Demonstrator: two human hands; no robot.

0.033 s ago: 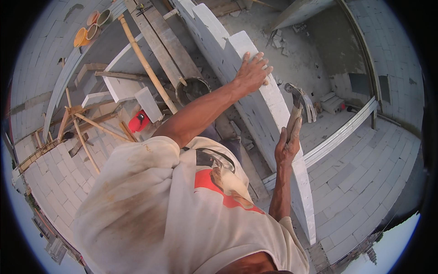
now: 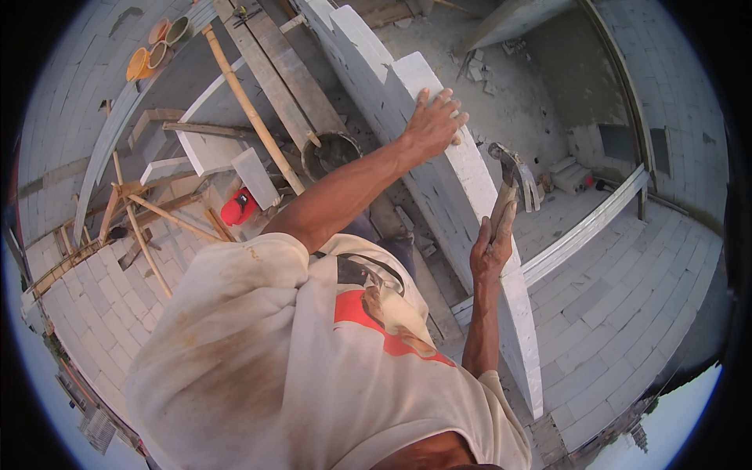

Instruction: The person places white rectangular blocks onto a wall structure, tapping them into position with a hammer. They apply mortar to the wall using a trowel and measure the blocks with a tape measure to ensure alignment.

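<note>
A wall of white lightweight blocks (image 2: 460, 160) runs from the top of the picture down past my body to the lower right. My left hand (image 2: 432, 125) lies on its top edge, palm down with the fingers spread, holding nothing. Closer to me and to the right, my right hand (image 2: 493, 244) grips the wooden handle of a claw hammer (image 2: 526, 182). The metal head points away from me, over the wall's right side and apart from the blocks. Part of the handle is hidden by my fingers.
Left of the wall stand a dark bucket (image 2: 333, 153), wooden planks (image 2: 278, 70) and a bamboo pole (image 2: 251, 110). A red object (image 2: 238, 207) lies nearby. Several buckets (image 2: 139, 64) sit far left. A metal beam (image 2: 583, 227) meets the wall at right, with a lower rubble-strewn floor (image 2: 509, 94) beyond.
My right hand and the hammer have shifted very slightly to the left. My left hand stays where it was on the wall.
</note>
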